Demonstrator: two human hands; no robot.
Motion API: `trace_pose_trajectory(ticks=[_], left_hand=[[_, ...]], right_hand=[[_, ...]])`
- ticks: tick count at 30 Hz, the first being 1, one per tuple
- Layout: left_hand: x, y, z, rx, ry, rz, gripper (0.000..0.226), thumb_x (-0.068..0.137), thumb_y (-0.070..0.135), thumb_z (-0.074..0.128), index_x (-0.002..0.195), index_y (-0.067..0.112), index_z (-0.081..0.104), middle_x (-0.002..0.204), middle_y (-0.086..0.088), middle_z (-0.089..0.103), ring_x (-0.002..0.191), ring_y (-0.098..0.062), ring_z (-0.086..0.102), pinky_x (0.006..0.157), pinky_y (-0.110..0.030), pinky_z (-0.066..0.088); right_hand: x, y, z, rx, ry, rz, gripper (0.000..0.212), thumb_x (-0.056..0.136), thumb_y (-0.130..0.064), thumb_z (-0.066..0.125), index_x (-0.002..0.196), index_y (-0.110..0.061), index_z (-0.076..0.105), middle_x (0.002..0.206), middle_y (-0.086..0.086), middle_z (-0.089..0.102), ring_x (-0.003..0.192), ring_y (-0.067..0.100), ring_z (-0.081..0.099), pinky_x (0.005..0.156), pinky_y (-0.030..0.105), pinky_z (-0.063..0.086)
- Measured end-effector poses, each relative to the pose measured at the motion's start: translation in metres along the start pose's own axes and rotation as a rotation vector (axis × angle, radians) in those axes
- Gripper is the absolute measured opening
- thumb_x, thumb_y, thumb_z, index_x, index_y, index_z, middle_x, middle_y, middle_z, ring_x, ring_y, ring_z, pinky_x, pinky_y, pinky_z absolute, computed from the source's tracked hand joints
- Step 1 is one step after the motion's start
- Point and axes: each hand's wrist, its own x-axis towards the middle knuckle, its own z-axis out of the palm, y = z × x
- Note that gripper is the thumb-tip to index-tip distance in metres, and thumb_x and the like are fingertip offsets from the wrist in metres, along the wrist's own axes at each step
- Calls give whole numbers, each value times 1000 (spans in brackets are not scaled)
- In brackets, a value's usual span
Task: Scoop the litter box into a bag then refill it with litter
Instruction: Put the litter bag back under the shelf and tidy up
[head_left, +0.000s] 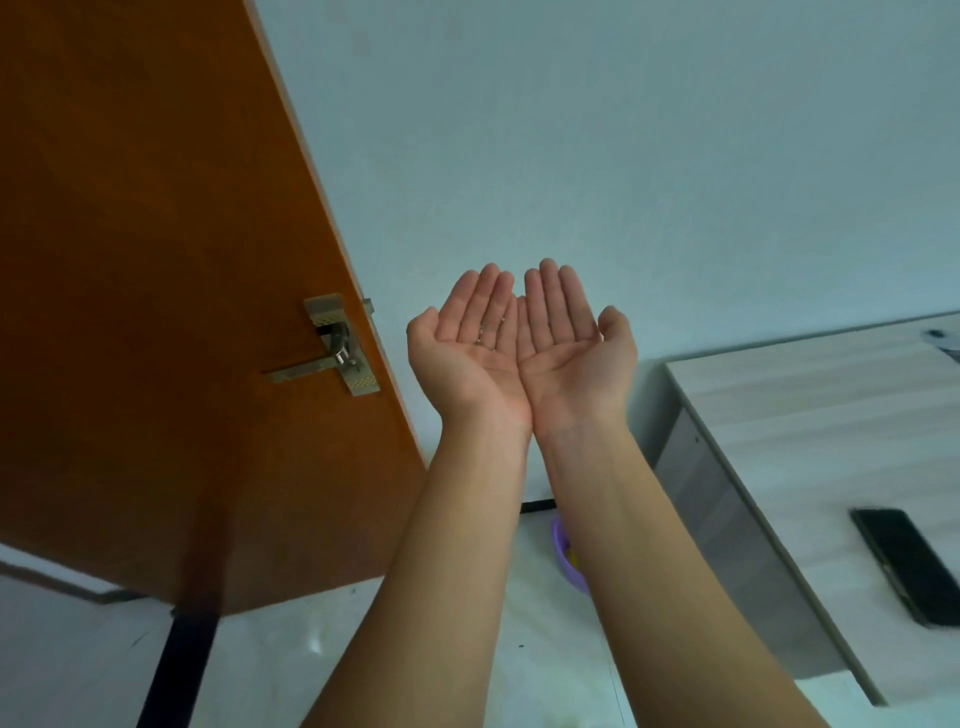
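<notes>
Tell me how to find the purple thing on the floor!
Start at the big orange door on the left, then look right past its bottom corner to the pale floor. Between the two bare forearms peeks a small purple tub, mostly hidden by the right arm. It is the only purple thing here.

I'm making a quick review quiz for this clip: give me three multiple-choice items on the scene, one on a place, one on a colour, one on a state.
1. Where does the dark phone lie?
A. on the pale table at right
B. on the floor
C. in a hand

2. What colour is the door?
A. white
B. orange-brown
C. green

3. How are the left hand and right hand held?
A. as fists
B. around a scoop
C. open, palms up, side by side

Key: 1 A, the phone rests on the tabletop; 2 B, the door panel shows it; 3 C, both palms are bare and empty.
</notes>
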Motion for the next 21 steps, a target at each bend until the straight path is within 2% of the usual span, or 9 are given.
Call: trace_pose_trajectory(ticks=[9,14,21], left_hand=[[41,-35,23,3,-33,-184,48,103,30,31,114,0,67,108,-15,75,106,-28,71,101,-39,52],[91,-39,23,17,-60,-311,49,103,30,30,113,0,67,107,-15,75,104,-27,72,99,-38,53],[165,-44,11,15,-74,-515,48,102,29,30,113,-1,66,109,-17,75,107,-29,71,104,-42,50]], right_hand=[[41,-29,-4,33,72,-170,48,105,-32,30,121,-1,63,116,13,72,114,25,66,102,39,49],[79,-18,-3,51,132,-289,49,105,-33,30,121,-1,63,116,13,72,114,25,66,103,40,48],[134,10,-9,148,237,-464,50,105,-33,29,119,-1,65,114,14,72,112,25,67,102,39,49]])
